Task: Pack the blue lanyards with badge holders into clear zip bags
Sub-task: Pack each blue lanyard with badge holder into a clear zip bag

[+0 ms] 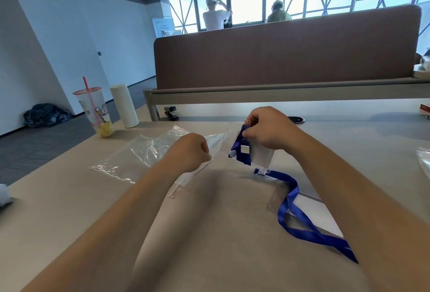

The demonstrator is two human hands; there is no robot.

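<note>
A clear zip bag [139,154] lies flat on the beige table [221,233], its open edge toward the middle. My left hand [192,152] pinches that edge of the bag. My right hand [270,128] holds a clear badge holder [261,155] upright just right of the bag's mouth, with folded blue lanyard strap against its face. The rest of the blue lanyard [302,219] trails over the table toward the near right. Another clear badge holder [277,198] lies flat under the strap.
A plastic drink cup with a red straw [95,108] and a white cylinder [124,105] stand at the table's far left. A stapler [171,113] sits by the brown divider [286,52]. Another clear bag [423,159] shows at the right edge. Two people stand far behind.
</note>
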